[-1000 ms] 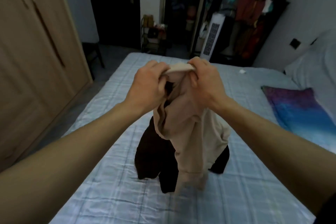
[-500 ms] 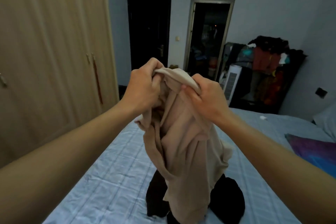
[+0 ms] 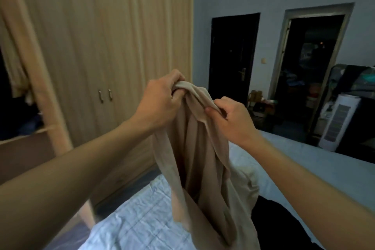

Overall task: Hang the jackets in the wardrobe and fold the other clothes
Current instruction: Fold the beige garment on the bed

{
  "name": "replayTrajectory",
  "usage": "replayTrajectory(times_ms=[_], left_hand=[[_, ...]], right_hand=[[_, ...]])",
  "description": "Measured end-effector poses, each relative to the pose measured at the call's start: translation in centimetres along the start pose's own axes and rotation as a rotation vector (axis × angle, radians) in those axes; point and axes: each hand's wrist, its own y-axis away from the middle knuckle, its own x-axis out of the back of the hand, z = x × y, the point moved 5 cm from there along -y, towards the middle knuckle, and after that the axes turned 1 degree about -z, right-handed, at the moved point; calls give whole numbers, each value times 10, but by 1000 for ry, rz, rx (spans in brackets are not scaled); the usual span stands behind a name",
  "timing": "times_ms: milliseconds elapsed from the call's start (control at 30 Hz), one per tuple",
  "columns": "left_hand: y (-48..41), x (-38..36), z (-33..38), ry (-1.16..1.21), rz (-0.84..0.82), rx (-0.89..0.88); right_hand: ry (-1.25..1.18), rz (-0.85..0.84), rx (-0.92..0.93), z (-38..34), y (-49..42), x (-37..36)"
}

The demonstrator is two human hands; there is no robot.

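Note:
A beige jacket (image 3: 200,168) hangs in the air over the bed, held up by its top edge. My left hand (image 3: 160,101) grips that edge at the upper left, fingers curled round the cloth. My right hand (image 3: 233,119) pinches the same edge a little lower and to the right. Below the jacket a dark garment (image 3: 272,221) lies on the bed (image 3: 138,221). The light wooden wardrobe (image 3: 101,46) fills the left side, with an open section (image 3: 16,103) at the far left where clothes hang.
Two dark doorways (image 3: 233,57) stand in the back wall. A white fan heater (image 3: 338,122) and a rack piled with clothes (image 3: 353,79) are at the far right. A strip of floor runs between bed and wardrobe.
The jacket has been lifted higher off the bed, and my view has turned left toward the wardrobe. Both hands keep their hold, now slightly further apart.

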Motion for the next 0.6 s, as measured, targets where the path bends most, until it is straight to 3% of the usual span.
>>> replayTrajectory(times_ms=[300,433,600], left_hand=[[15,83,-44,-160,45,121],[13,109,-65,-188,64,219],[20,143,-93,-197,115,301]], right_hand=[[-381,-36,-71,-77,-16,-72],[-520,-194,-88,-121,-8,-112],[-338,-193,-93,-141,-5,-164]])
